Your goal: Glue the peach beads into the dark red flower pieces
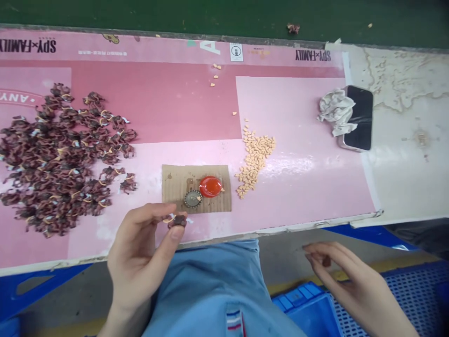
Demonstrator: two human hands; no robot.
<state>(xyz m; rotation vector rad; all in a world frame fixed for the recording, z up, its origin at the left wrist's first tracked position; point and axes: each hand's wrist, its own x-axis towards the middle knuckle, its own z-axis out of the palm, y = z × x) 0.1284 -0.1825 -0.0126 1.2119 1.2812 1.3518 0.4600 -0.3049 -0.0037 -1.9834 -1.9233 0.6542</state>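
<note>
My left hand [143, 257] pinches a small dark reddish-brown figurine [178, 220] with yellow and white bits between thumb and fingertips, just over the table's front edge. Right behind it lies a piece of brown cardboard [171, 180], bearing a red, glossy shallow dish [210, 186] and a bottle cap [192, 199] with a small pale piece in it. My right hand [347, 276] is off the table at lower right, fingertips drawn together; whatever they hold, if anything, is too small to make out. A heap of similar figurines [59, 164] covers the left side.
Small peach-coloured pieces [254, 161] lie in a pile right of the cardboard, with a few strays behind. Further right, a crumpled white cloth [336, 110] partly covers a phone [361, 119]. Below the table edge stands a blue bin [298, 297]. A green surface [224, 16] runs along the back.
</note>
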